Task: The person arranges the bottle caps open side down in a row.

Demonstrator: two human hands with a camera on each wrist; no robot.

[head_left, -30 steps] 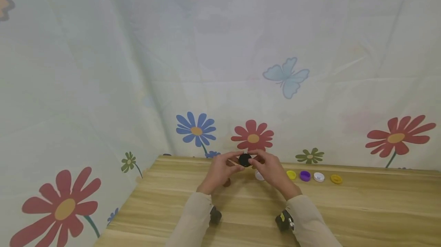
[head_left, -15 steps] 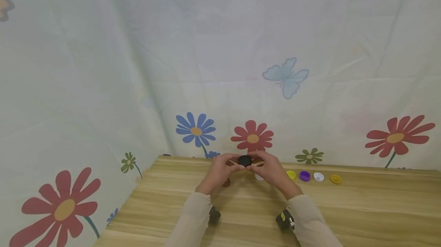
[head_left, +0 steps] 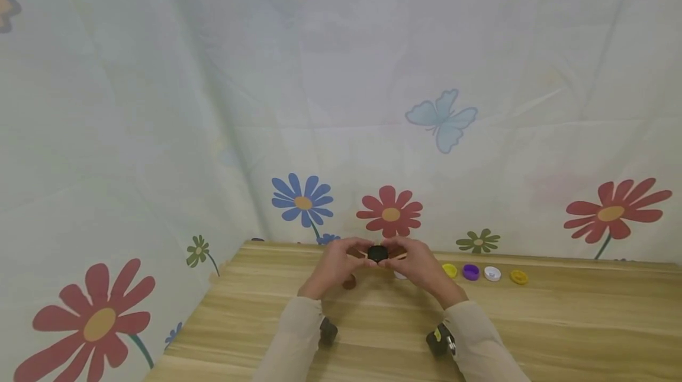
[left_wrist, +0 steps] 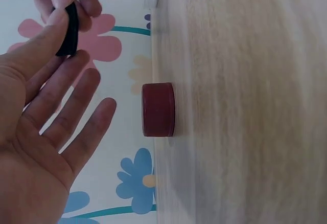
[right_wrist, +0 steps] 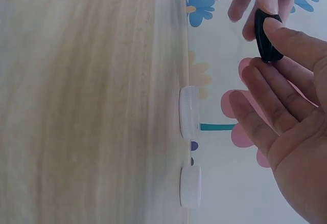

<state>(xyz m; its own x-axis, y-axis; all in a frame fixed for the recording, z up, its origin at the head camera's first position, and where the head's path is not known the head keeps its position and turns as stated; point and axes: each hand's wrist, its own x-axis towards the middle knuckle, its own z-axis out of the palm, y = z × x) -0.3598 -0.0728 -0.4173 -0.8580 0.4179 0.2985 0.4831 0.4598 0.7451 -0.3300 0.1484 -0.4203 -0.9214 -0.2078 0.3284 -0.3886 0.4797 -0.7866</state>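
Observation:
Between both hands, raised above the wooden table, is a small round black cap [head_left: 378,253]. My left hand [head_left: 334,266] pinches it by one side with thumb and index finger. On the opposite side my right hand [head_left: 418,263] pinches it the same way. The left wrist view shows the black cap [left_wrist: 70,32] edge-on, the other left fingers spread loose beneath. A dark red cap [left_wrist: 159,110] stands on the table under the left hand. Below the right hand sit a clear ribbed cap [right_wrist: 189,112] and a white cap [right_wrist: 191,186], in the right wrist view.
Right of the hands, along the table's back, lie a yellow cap [head_left: 449,270], a purple cap [head_left: 471,272], a white cap [head_left: 492,274] and an orange-yellow cap [head_left: 519,277]. A flower-printed curtain [head_left: 341,74] hangs behind the wooden table [head_left: 383,334].
The black cap has been turned in the fingers; its round face, first towards the head camera, has tipped. It sits slightly lower. My right thumb has shifted to its near edge.

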